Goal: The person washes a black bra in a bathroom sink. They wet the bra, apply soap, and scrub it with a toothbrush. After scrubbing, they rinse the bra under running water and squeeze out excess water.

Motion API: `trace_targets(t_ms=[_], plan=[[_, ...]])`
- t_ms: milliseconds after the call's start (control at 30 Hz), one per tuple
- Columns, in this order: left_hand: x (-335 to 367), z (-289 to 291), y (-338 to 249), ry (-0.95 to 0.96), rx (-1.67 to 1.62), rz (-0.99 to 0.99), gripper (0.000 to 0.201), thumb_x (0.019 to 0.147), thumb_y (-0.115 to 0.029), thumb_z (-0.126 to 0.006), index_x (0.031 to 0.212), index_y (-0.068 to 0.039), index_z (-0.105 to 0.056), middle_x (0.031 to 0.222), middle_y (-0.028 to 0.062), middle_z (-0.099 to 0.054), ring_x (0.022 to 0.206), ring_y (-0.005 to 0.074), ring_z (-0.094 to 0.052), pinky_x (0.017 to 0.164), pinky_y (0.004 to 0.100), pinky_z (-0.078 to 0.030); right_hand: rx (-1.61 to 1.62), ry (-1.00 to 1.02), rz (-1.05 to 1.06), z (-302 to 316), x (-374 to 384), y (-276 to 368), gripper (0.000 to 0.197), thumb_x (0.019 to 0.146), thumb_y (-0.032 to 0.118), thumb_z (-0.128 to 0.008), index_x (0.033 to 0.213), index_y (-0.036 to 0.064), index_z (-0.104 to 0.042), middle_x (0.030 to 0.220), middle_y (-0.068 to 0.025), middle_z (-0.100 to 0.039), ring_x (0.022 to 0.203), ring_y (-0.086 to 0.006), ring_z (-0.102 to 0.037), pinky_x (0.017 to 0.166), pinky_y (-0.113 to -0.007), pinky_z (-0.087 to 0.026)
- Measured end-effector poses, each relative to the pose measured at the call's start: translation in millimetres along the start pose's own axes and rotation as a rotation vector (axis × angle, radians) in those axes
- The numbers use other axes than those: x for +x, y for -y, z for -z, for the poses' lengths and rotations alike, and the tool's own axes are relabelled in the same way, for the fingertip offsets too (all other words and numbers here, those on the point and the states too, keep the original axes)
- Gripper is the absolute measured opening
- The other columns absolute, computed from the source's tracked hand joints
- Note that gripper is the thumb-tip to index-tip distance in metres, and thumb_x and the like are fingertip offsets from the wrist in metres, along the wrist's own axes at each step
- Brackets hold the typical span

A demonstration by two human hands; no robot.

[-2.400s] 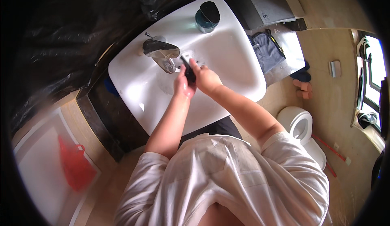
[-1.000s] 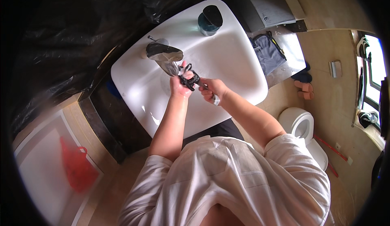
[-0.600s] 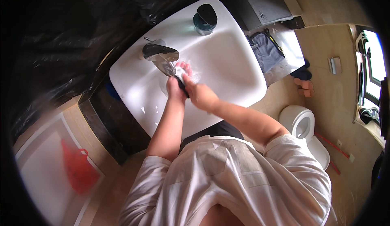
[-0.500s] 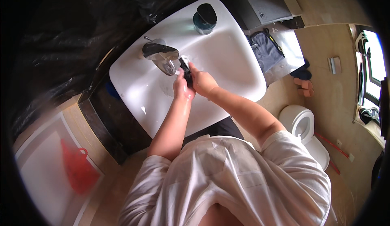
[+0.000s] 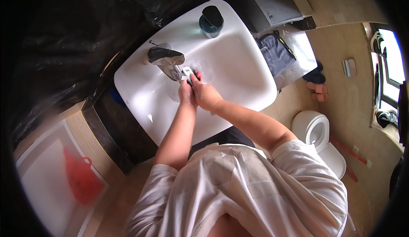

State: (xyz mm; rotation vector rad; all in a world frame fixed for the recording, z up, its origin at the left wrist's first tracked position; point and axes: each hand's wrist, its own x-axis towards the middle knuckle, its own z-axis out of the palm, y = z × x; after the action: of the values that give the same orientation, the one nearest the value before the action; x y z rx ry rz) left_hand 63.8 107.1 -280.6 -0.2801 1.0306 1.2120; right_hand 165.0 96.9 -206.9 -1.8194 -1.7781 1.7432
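Observation:
Both my hands are together over the white sink point(image 5: 249, 77), just under the spout of the chrome faucet point(image 5: 167, 60). Between them is a small white-and-black object point(image 5: 187, 71), whose kind I cannot make out; its white end points up by the spout. My left hand point(image 5: 186, 93) closes round its lower part. From the other side, my right hand point(image 5: 207, 96) grips it with the fingers curled. Most of the object's dark part is hidden by my fingers. Water seems to run over the hands and splash in the basin.
A teal bottle with a dark top point(image 5: 211, 21) stands on the sink's far corner. To the right are a grey cloth bag point(image 5: 277, 51) on a shiny surface, pink slippers point(image 5: 317, 92) and a white toilet point(image 5: 311, 126). Black plastic sheeting point(image 5: 76, 45) hangs at the left.
The object has turned in my hands, so its white part faces up and less black shows. My hands have shifted slightly and press closer together.

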Motion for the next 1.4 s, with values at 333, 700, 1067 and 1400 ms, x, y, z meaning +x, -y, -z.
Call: trace_targets(t_ms=[333,700,1067,1400], plan=[[-7.5,-6.8,11.1,-0.144,0.093,-0.081,0.022,0.098,-0.018,-0.043,0.103,-0.002,-0.057,0.093,0.0095,-0.062,0.081,0.0179,-0.06,0.077,0.03,-0.051,0.012,-0.113,-0.03,17.8,14.7,-1.4,0.051,0.097,0.023,-0.037,0.146,0.0119,-0.028,0.083,-0.0262,-0.065,0.073,-0.0439,-0.064,0.069,-0.051,-0.049],[-14.5,-6.3,11.0,-0.098,0.101,-0.044,0.032,0.098,-0.023,-0.042,0.114,0.001,-0.054,0.103,0.0112,-0.062,0.094,0.0219,-0.061,0.084,0.0327,-0.051,-0.133,-0.048,-0.004,18.8,5.0,-2.1,0.058,0.094,0.021,-0.042,0.149,0.0184,-0.023,0.096,-0.0229,-0.066,0.085,-0.0396,-0.065,0.075,-0.047,-0.05],[3.0,18.5,-40.1,-0.234,0.077,-0.164,0.048,0.102,-0.047,-0.032,0.114,-0.006,-0.053,0.096,0.0056,-0.06,0.081,0.0237,-0.059,0.075,0.0381,-0.052,0.054,0.165,0.095,39.5,-1.8,-10.4,0.039,0.097,0.032,-0.046,0.13,0.0126,-0.054,0.107,-0.0213,-0.064,0.097,-0.0436,-0.059,0.086,-0.044,-0.046],[-29.6,53.7,-74.1,-0.084,0.127,0.256,0.02,0.095,-0.028,-0.05,0.084,-0.012,-0.055,0.067,-0.002,-0.051,0.052,0.0098,-0.046,0.047,0.0222,-0.041,0.336,0.373,-0.061,39.3,29.1,-8.8,0.025,0.098,0.03,-0.045,0.107,0.0089,-0.057,0.077,-0.0075,-0.06,0.053,-0.0183,-0.054,0.049,-0.03,-0.045]])
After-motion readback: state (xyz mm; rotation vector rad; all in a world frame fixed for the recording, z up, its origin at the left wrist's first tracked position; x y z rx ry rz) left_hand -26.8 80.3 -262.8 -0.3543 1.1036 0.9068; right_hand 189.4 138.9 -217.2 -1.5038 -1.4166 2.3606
